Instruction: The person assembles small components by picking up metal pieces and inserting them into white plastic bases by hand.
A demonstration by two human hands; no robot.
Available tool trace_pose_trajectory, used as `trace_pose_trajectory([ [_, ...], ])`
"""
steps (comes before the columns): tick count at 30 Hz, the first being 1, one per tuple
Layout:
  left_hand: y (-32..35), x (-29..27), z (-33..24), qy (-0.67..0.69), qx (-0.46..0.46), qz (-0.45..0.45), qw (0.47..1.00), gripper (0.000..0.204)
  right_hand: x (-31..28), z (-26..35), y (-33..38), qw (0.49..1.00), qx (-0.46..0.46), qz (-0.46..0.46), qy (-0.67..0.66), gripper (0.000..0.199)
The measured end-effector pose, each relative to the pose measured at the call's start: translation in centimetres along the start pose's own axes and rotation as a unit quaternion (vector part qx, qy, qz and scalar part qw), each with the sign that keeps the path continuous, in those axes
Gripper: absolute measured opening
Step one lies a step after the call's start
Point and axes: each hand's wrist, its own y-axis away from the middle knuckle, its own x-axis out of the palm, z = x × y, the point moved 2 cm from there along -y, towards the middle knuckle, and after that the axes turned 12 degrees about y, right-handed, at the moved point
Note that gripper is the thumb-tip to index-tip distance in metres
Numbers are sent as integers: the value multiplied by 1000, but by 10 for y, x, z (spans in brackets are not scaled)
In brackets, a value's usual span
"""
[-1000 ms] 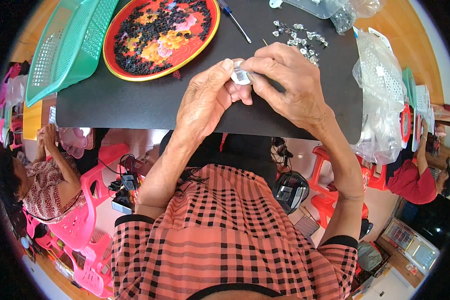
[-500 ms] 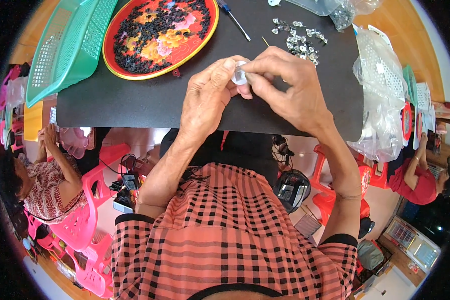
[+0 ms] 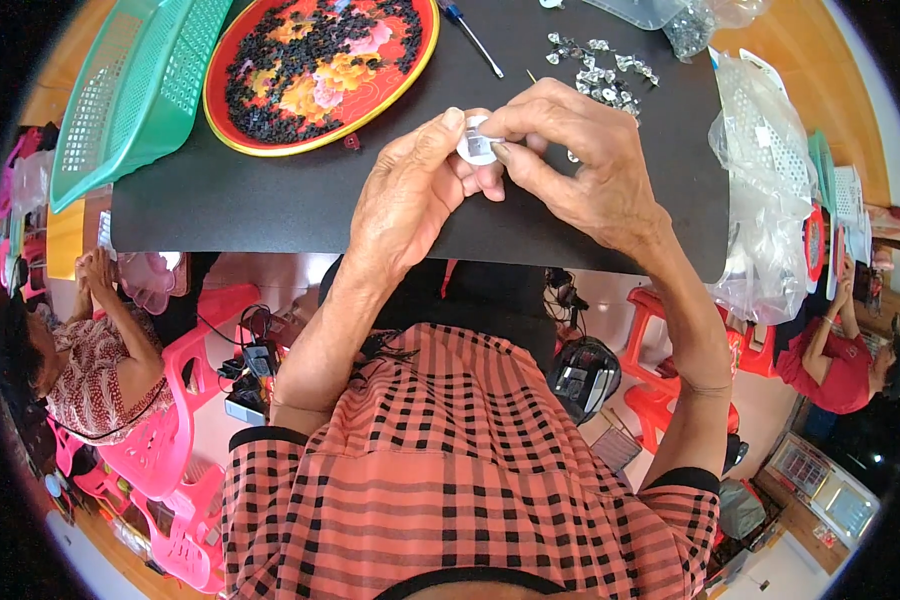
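Observation:
A small round white disc (image 3: 477, 148) with a greyish, clear-looking middle is held up over the near part of the dark table. My left hand (image 3: 410, 180) is closed on its left side, thumb along the edge and fingers beneath. From the right, my right hand (image 3: 580, 150) pinches at the disc with thumb and forefinger; whether a tiny part sits between those fingertips I cannot make out. Beyond the right hand lies a scatter of small clear and metallic pieces (image 3: 595, 75). A red flowered tray (image 3: 345, 138) full of small black pieces stands to the far left.
A green perforated basket (image 3: 155, 110) stands at the table's left edge. A screwdriver (image 3: 475, 40) lies beyond my hands. Clear plastic bags (image 3: 760, 200) hang over the right edge. One person (image 3: 110, 370) sits at left, another (image 3: 830, 350) at right.
The disc has tilted, showing more of its face and greyish middle. My left thumb has shifted slightly left, and my right fingers remain at the disc's right side.

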Motion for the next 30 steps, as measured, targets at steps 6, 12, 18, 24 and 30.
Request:
trace_pose_trajectory([
  [6, 1, 2, -1, -5, -12, 6, 1000, 39, 0, -5, -3, 999, 20, 39, -12, 16],
  [12, 0, 2, 2, -17, 8, -27, 999, 37, 1, -5, 1, 996, 63, 50, -38, 18],
  [18, 2, 3, 5, -52, 51, -30, 997, 36, 7, 3, 11, 998, 39, 12, 56, 17],
  [24, 0, 2, 4, -58, 70, -18, 996, 37, 11, 6, 12, 998, 49, -5, 25, 15],
  [30, 0, 0, 4, -28, 34, -19, 999, 36, 15, -9, 16, 970, 153, 13, -190, 14],
])
